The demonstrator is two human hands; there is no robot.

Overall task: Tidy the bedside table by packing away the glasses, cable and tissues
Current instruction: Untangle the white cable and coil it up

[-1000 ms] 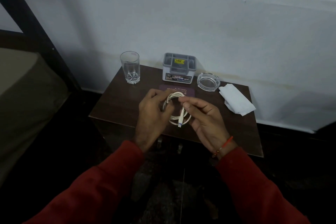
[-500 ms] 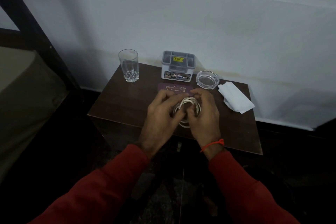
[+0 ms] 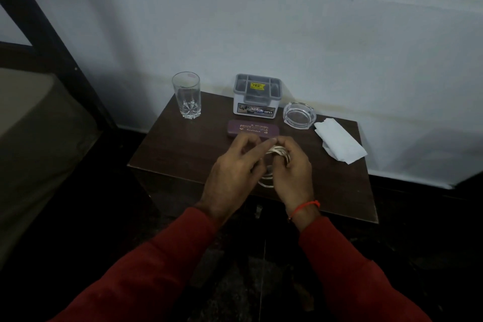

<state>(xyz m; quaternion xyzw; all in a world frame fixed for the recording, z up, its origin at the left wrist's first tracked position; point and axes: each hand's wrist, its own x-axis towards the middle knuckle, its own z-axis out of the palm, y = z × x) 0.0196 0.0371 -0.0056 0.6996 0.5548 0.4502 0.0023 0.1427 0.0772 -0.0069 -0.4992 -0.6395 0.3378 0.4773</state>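
Two hands meet over the middle of a dark wooden worktop (image 3: 167, 149), coiling a white cable (image 3: 280, 151). The right hand (image 3: 292, 168) curls its grip around the coil; the left hand (image 3: 235, 168) pinches it from the other side, fingers bent. The coil sits between both palms, partly hidden. This looks like the cable-packing step; next it likely needs securing and dropping into the grey organiser (image 3: 257, 94) behind. A maroon glasses case (image 3: 252, 128) lies just beyond the hands, tissues (image 3: 339, 144) well right.
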